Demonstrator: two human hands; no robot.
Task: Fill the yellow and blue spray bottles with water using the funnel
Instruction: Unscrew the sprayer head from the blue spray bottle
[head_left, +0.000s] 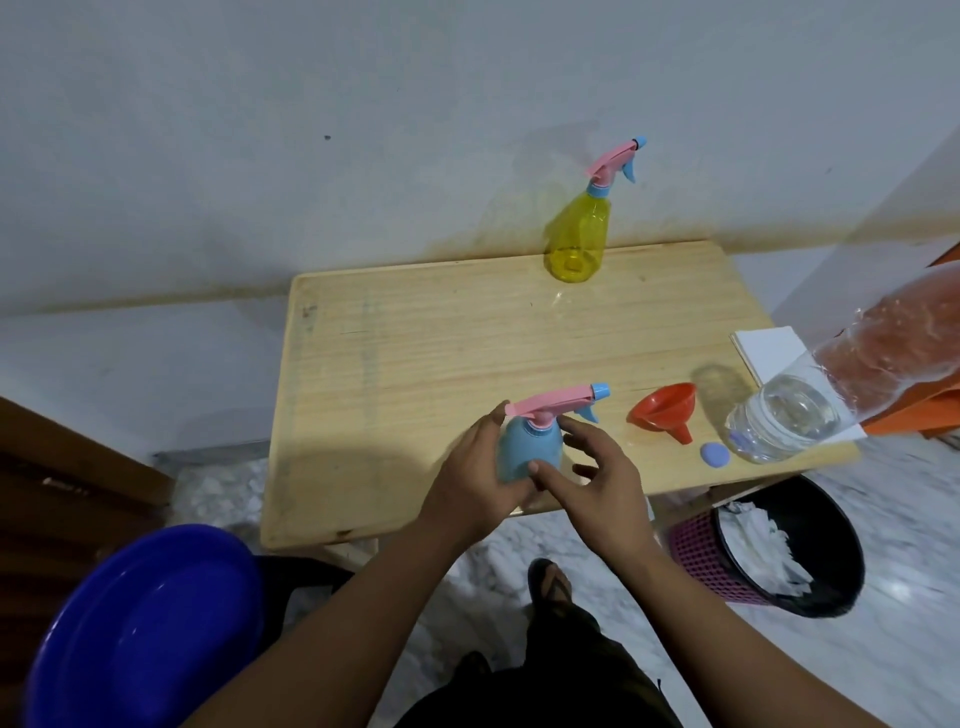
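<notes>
blue bottle gripped at the worktop's near edge

the left hand (480, 480) hides much of the blue spray bottle (530, 452), fingers curled round its body; the right hand (602, 491) hovers beside it, fingers loosely spread, holding nothing. the yellow spray bottle (576, 236) stands at the far edge, contents unclear. orange funnel (662, 410) lies near the right edge beside a clear jar (779, 423) of water.

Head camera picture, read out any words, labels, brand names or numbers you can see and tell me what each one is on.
None can be read.
Blue spray bottle, gripped by the left hand: no label shows.
Yellow spray bottle: no label shows.
Clear water jar: small purple marks on its side, too blurred to read.
White paper: blank.
</notes>
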